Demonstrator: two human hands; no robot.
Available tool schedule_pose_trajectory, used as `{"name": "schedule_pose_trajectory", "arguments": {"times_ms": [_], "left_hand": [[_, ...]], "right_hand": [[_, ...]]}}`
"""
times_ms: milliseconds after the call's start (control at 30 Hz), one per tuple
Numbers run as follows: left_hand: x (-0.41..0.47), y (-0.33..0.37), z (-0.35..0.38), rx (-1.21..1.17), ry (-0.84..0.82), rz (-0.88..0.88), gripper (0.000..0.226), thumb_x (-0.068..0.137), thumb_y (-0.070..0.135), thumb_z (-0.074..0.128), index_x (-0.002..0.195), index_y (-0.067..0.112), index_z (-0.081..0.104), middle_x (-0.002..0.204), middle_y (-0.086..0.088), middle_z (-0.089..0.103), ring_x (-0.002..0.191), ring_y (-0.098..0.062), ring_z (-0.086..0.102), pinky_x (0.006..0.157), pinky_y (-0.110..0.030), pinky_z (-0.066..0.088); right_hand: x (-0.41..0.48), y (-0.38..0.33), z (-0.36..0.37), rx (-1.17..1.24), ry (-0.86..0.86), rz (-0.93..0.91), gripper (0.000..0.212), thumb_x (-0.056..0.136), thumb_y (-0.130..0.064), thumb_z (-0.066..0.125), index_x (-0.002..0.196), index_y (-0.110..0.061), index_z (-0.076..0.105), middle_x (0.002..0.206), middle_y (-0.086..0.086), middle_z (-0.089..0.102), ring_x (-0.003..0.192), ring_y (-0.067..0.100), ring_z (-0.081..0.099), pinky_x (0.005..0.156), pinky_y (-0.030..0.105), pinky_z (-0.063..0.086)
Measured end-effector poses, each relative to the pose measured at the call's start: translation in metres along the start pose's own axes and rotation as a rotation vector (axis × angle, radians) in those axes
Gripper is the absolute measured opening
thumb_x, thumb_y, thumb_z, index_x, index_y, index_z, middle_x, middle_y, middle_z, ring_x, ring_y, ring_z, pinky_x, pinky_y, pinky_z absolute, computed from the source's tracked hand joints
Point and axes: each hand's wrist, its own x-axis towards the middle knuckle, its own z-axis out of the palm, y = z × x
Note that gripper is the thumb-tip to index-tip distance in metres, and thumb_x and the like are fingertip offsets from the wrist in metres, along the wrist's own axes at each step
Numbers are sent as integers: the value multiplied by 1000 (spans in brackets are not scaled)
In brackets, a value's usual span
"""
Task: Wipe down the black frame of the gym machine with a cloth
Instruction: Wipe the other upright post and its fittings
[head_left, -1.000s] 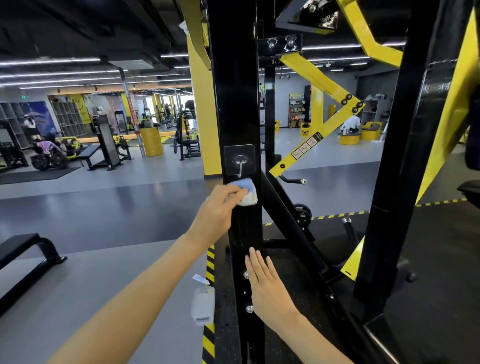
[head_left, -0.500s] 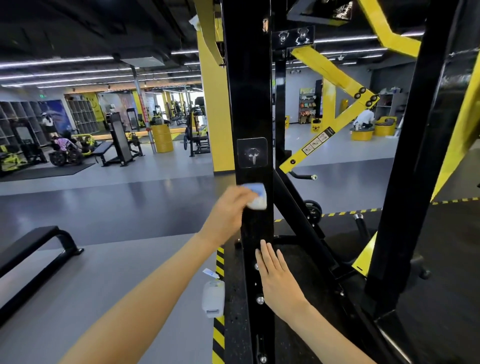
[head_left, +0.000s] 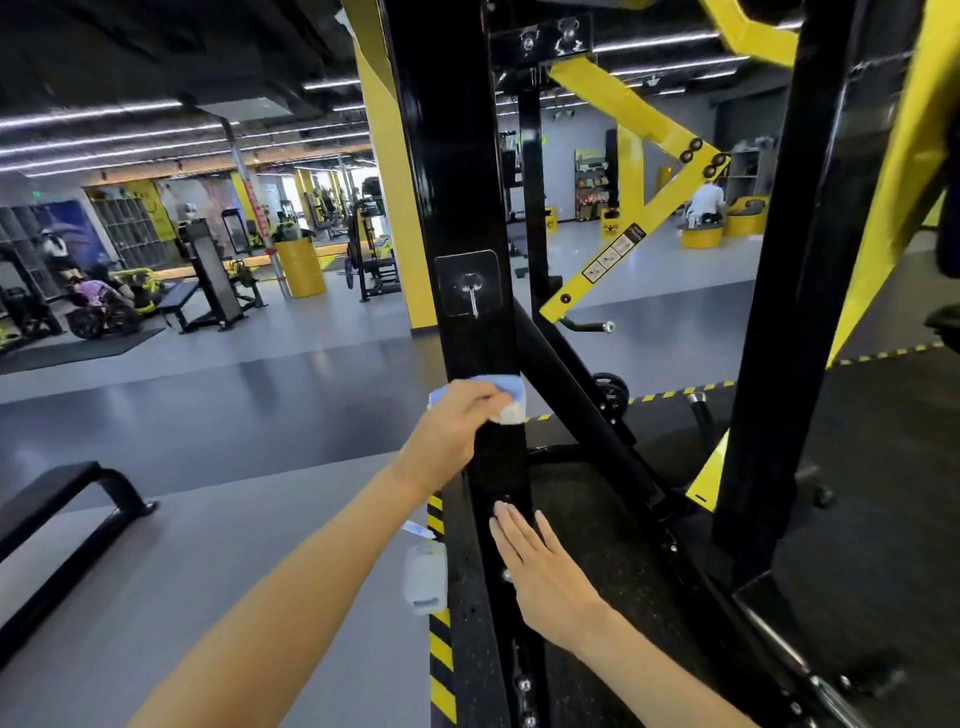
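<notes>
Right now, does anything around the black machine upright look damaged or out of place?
Yes: a clear square adhesive hook on the black upright post looks scuffed white, and a white spray bottle lies on the floor beside its base.

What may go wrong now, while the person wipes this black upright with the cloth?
1. The cloth in the left hand sits just below the stick-on hook; an upward stroke might catch it and peel it off.
2. The right hand lies flat on the black upright below the cloth, near bolts; a downward stroke could reach it.
</notes>
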Motion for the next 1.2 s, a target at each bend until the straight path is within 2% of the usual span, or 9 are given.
{"name": "schedule_pose_trajectory", "arguments": {"times_ms": [167, 233, 400, 467, 567, 700, 867, 1067, 1200], "left_hand": [[-54, 20, 24, -69, -377, 38, 42, 72, -9, 54, 109, 7, 66, 108, -10, 62, 95, -15, 45, 78, -26, 51], [-39, 24, 16, -81, -250, -85, 29, 92, 0, 49, 116, 9, 63, 114, -9, 60, 101, -13, 48, 88, -32, 49], [5, 7, -3, -17, 75, -174, 33, 88, -3, 58, 120, -1, 61, 113, -18, 58, 103, -22, 50, 91, -27, 45], [-10, 9, 9, -36, -79, -153, 31, 87, -4, 59, 118, 2, 63, 113, -16, 60, 103, -21, 50, 90, -33, 49], [-63, 26, 38, -68, -331, -63, 48, 72, -13, 69, 115, 5, 62, 111, -12, 59, 100, -18, 46, 73, -40, 57], [-66, 30, 34, -54, -373, 14, 55, 59, -14, 78, 110, 4, 67, 107, -12, 62, 94, -17, 45, 66, -33, 59], [-15, 15, 11, 6, 58, -142, 42, 77, -15, 62, 116, -1, 64, 110, -14, 59, 98, -22, 50, 69, -36, 55], [-79, 33, 44, 19, -444, 85, 61, 47, -8, 85, 104, 6, 69, 105, -9, 66, 95, -24, 61, 74, -32, 58], [-55, 29, 21, -42, -259, -22, 33, 76, 1, 71, 109, 2, 67, 106, -13, 64, 93, -21, 56, 76, -26, 52]], "right_hand": [[-10, 4, 5, -18, 10, 1, 65, 88, -23, 46, 148, -2, 31, 156, 17, 22, 143, 30, 26, 112, 49, 22], [-13, 6, 7, 62, -28, 40, 65, 83, -21, 47, 145, -2, 37, 155, 16, 27, 141, 29, 33, 109, 49, 33], [-14, 3, 4, 113, -68, 38, 72, 97, -15, 37, 152, -8, -10, 155, 5, -25, 144, 21, -18, 118, 45, -3], [-14, 1, 8, 159, -61, 49, 77, 93, -15, 44, 153, -6, -3, 157, 7, -19, 145, 20, -13, 118, 46, 3], [-14, -1, 11, 205, -113, 104, 85, 74, -21, 69, 148, -1, 30, 156, 15, 17, 143, 26, 27, 110, 48, 36], [-25, 4, 13, 183, -116, 47, 74, 95, -13, 38, 151, -4, -10, 152, 9, -26, 146, 22, -16, 120, 44, 3], [-21, 2, 12, 231, -127, 74, 74, 97, -11, 35, 151, -8, -16, 156, 7, -28, 146, 19, -20, 120, 41, -2], [-20, -8, 17, 201, -196, 73, 71, 99, -14, 35, 151, -3, -12, 159, 13, -19, 147, 25, -16, 119, 41, -4], [-22, -6, 14, 214, -187, 104, 73, 98, -12, 35, 150, -5, -15, 157, 12, -25, 147, 25, -18, 120, 39, -2]]}}
